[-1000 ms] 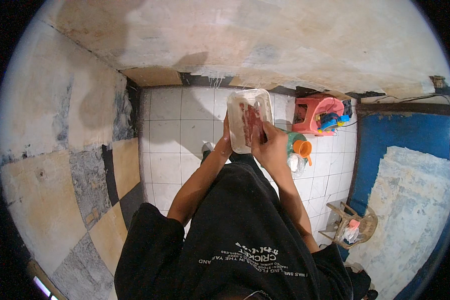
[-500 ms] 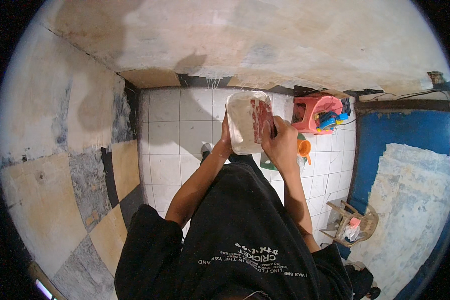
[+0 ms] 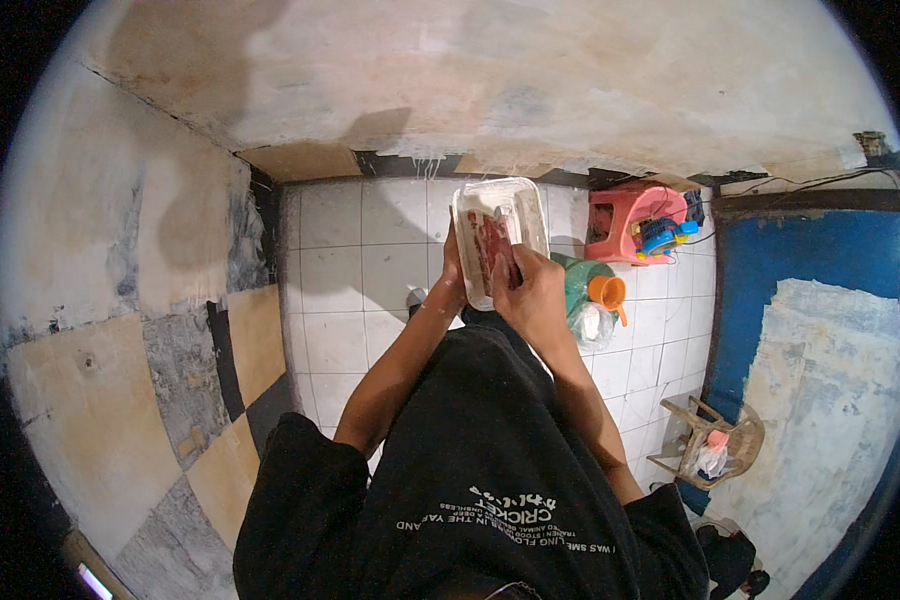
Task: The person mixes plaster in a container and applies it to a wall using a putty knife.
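Presently gripping with the right hand [image 3: 534, 288] a flat reddish scraper [image 3: 490, 242] inside the white rectangular plastic tray [image 3: 532, 213], held at its left side by the left hand [image 3: 453, 268] above the white-tiled floor [image 3: 330, 218]. Probably only partly finished, with the front wall [image 3: 590, 90] mostly pale-coated but its dark-and-tan bottom strip [image 3: 410, 164] bare.

two hands [image 3: 452, 265] [image 3: 533, 290]; one tray [image 3: 531, 215], tool [image 3: 489, 242], stool [image 3: 624, 236], chair [image 3: 752, 446]

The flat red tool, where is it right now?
In the head view, the flat red tool is just above and right of the middle, in the right hand, within the rim of the white tray.
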The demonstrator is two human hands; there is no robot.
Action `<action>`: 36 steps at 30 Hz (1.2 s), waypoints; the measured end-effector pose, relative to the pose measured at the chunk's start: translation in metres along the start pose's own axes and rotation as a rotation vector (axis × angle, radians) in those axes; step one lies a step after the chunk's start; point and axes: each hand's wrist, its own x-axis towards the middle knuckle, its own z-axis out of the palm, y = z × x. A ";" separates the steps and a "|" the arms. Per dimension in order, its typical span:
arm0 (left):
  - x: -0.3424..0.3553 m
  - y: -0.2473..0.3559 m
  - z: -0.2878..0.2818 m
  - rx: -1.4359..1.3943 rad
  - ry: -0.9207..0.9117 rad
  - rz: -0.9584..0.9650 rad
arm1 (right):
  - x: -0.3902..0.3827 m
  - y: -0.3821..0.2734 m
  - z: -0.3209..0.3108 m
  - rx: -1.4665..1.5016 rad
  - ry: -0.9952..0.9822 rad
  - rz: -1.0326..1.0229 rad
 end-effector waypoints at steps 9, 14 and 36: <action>-0.001 0.003 0.022 0.148 0.208 0.027 | 0.005 -0.004 -0.016 -0.005 0.032 0.126; 0.001 0.005 0.019 0.149 0.208 0.047 | 0.009 0.001 -0.010 -0.041 0.029 0.047; 0.001 0.000 -0.001 0.111 0.120 0.066 | 0.011 0.002 -0.021 -0.108 0.049 0.036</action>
